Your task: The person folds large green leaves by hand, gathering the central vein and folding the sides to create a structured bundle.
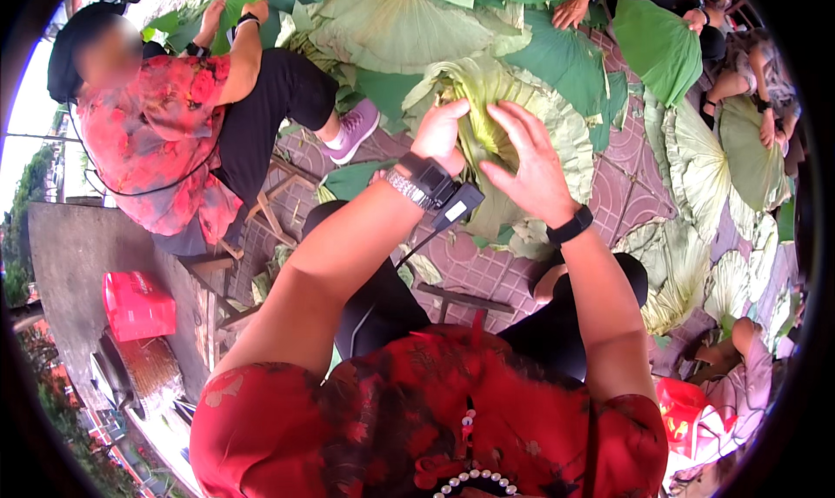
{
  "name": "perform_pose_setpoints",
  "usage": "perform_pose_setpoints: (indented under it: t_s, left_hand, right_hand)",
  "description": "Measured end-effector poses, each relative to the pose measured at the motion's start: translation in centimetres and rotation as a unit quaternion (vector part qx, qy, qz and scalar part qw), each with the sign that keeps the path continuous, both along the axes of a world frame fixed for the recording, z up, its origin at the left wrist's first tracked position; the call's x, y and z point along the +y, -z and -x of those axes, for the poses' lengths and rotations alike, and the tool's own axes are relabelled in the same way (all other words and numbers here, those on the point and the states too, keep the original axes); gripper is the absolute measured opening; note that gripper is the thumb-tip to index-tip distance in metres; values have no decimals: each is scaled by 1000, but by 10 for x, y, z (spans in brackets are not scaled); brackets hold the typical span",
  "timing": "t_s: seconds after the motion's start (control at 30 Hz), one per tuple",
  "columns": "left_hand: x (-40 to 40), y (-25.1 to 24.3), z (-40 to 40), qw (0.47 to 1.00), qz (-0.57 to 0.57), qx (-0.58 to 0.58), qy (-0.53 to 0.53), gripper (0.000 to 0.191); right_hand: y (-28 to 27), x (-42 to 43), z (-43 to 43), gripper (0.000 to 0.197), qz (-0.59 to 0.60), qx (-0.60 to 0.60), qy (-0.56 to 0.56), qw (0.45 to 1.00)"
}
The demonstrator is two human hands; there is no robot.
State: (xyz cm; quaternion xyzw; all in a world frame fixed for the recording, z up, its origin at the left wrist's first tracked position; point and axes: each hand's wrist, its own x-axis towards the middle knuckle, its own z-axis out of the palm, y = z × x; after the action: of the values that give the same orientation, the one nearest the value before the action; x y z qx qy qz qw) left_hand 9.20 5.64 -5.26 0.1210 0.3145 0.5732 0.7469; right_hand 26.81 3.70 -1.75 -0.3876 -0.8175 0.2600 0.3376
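A large pale yellow-green lotus leaf point(554, 116) with a ruffled rim is bunched in front of me. Its gathered folds point(483, 123) run down between my two hands. My left hand point(438, 136) grips the folds at their left side, thumb upward and the other fingers partly hidden. To the right, my right hand point(531, 155) has thumb and fingers spread, close against the leaf; whether its fingertips touch is hard to tell. My left wrist carries a wristwatch and a black strapped device point(427, 179) with a cable; a black band point(571, 227) circles my right wrist.
Overlapping lotus leaves point(398, 28), pale and green, lie ahead. At left a person in a red floral top point(156, 139) sits on a wooden stool point(264, 204). Another person's hand point(572, 9) rests on a green leaf. More leaves point(675, 269) and a red bag point(682, 413) are at right.
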Motion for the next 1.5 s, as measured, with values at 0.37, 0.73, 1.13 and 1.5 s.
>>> perform_pose_setpoints:
  t_s: [0.37, 0.73, 1.13, 1.5]
  left_hand:
    - [1, -14, -3, 997, 67, -7, 46, 27]
    - [12, -25, 20, 1000, 7, 24, -18, 30]
    - [19, -41, 53, 992, 42, 41, -108, 30]
    - [5, -72, 72, 887, -156, 220, -375, 34]
  right_hand:
    - [26, 41, -47, 31, 300, 366, 166, 865]
    - [39, 68, -141, 32, 416, 697, 202, 549]
    - [15, 58, -156, 45, 349, 732, 205, 548]
    - [-4, 55, -102, 48, 19, 357, 401, 843]
